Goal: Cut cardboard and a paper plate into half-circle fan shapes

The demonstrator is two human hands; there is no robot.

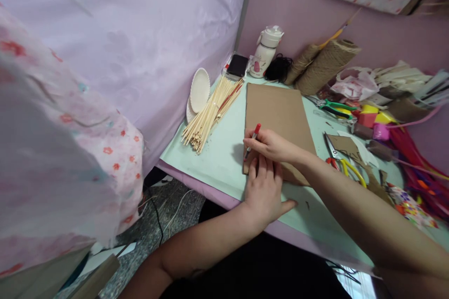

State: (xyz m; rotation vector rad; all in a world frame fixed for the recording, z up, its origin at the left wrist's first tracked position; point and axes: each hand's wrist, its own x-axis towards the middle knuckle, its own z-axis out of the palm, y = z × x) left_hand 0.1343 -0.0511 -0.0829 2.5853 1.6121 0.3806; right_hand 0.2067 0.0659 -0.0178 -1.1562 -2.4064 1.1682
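A brown sheet of cardboard (277,110) lies on the pale green table cover. Over its lower left part, my right hand (270,144) is closed round a marker with a red cap end (257,131), its tip pointing down near the left edge of the sheet. My left hand (264,189) rests flat with fingers spread, the fingertips on the cardboard's near edge and the thumb stretched out to the right. The fingertips sit just below the marker. Whether the tip touches the cardboard is hard to make out.
Left of the cardboard lie a bundle of thin wooden sticks (213,112) and white oval dishes (200,89). Behind stand a white bottle (264,53), a phone (237,65) and twine spools (326,66). To the right are green-handled pliers (335,106), scissors (345,164) and cardboard scraps.
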